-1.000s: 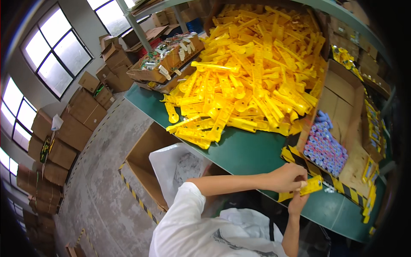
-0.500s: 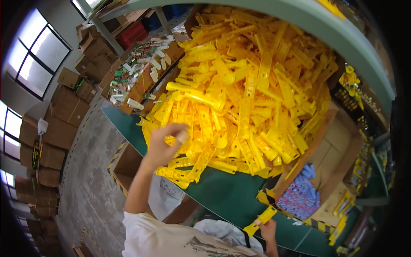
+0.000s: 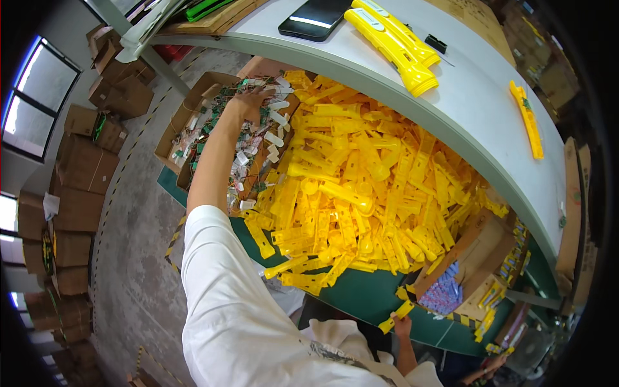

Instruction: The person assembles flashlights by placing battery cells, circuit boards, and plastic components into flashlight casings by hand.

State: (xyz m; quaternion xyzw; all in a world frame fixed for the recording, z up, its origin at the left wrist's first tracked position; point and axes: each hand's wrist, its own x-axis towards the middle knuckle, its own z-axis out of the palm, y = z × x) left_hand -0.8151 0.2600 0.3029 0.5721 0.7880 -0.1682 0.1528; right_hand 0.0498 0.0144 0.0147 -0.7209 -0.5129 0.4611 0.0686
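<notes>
The left hand (image 3: pixel 248 102) is stretched far out over a shallow cardboard tray (image 3: pixel 169 138) at the far left end of the green bench (image 3: pixel 361 297). The tray holds small circuit parts with white connectors (image 3: pixel 258 145); the fingers are curled down into them, but whether they grip a piece cannot be told from this view.

The right hand (image 3: pixel 401 324) sits low at the bench's near edge, closed around a small yellow plastic piece (image 3: pixel 396 317) — thumb and fingers pinching its lower end.

Between the two hands, a large heap of yellow plastic shells (image 3: pixel 361 200) covers most of the bench top, spilling toward its near edge. At the right end of the bench stands an open cardboard box (image 3: pixel 483 242) with a bundle of blue-and-white parts (image 3: pixel 445 293) inside.

Above the bench, a grey shelf (image 3: pixel 451 97) carries a dark phone (image 3: pixel 316 16), two assembled yellow housings (image 3: pixel 393 42) side by side, and a single yellow strip (image 3: pixel 527 119) nearer its right end. Stacked cartons (image 3: pixel 84 168) stand on the floor to the left.
</notes>
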